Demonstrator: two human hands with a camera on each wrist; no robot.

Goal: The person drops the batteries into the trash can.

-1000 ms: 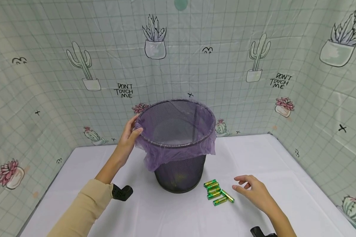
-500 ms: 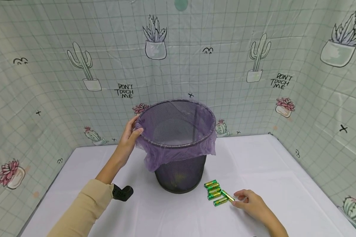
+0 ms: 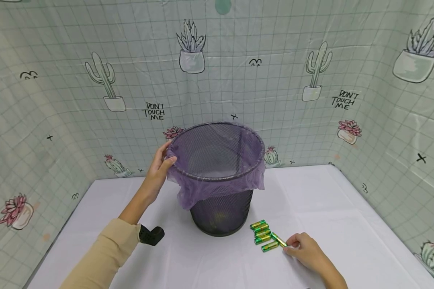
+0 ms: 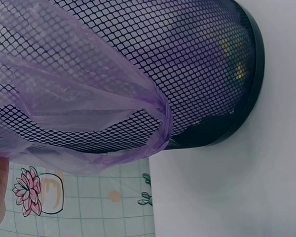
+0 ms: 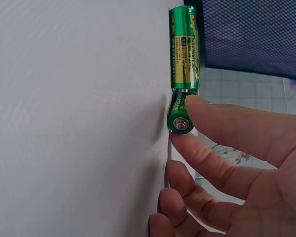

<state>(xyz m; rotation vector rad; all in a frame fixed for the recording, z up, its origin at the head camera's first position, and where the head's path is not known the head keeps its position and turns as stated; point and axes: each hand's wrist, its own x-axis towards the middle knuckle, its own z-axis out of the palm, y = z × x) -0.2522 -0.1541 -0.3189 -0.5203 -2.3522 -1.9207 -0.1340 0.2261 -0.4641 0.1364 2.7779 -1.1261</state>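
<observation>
Fingers of the right hand pinch the near end of the slanted battery, on the table right of the bin; left hand grips the bin's rim over the purple liner. Best bet: squeeze lightly, draw it clear of its neighbours before lifting, else they may roll. Count: six batteries (one pinched, five other batteries beside it), one bin, one liner.

Batteries gleam green and gold; the mesh bin is black, its liner purple, the backdrop pale green (gridded, cactus-printed too).
</observation>
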